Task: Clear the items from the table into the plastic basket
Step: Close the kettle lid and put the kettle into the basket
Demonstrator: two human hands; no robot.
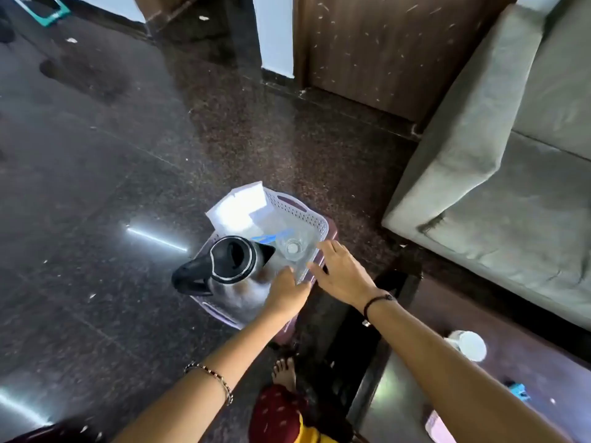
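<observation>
A lilac perforated plastic basket (300, 212) sits on a low maroon stool on the floor. Inside it are a steel kettle with a black lid and handle (230, 260), white papers (238, 204), a blue-marked item (271, 236) and a clear glass container (292, 249). My left hand (286, 292) reaches into the basket between the kettle and the clear container; its fingertips are hidden. My right hand (340, 273) hovers over the basket's near right rim with fingers spread and nothing in it.
The dark glass table (399, 388) is at lower right with a white cup (468, 345), a small blue item (518, 390) and a pink item (438, 423) on it. A grey sofa (499, 174) stands to the right. My bare foot (284, 372) is below the stool.
</observation>
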